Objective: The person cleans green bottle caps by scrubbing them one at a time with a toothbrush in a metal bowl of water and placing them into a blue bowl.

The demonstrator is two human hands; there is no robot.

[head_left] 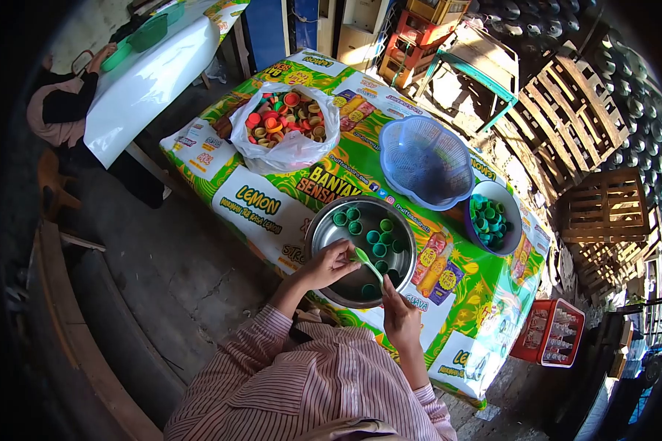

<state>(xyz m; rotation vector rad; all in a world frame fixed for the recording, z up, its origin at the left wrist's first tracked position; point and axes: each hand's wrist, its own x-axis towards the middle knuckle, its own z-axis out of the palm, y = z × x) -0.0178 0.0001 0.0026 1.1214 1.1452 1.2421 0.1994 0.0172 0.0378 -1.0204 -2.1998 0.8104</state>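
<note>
In my right hand (401, 314) is a slim pale green spoon-like tool (373, 266), gripped by its lower end. My left hand (331, 264) is closed in a pinch at the tool's upper end; a bit of green shows at its fingertips, too small to name. Both hands are over a round metal bowl (318, 234), in which several dark green bottle caps (380, 250) lie scattered. Right of it stands a purple bowl (518, 213) filled with green and teal caps (488, 219). A white plastic bag (287, 153) holds red, yellow and green caps (276, 121).
A blue-purple plastic basket (426, 162) sits on the printed table cover (272, 220). A red crate of bottles (548, 332) stands on the ground at right, near wooden pallets (566, 110). Another person (59, 110) is at a white table (154, 81).
</note>
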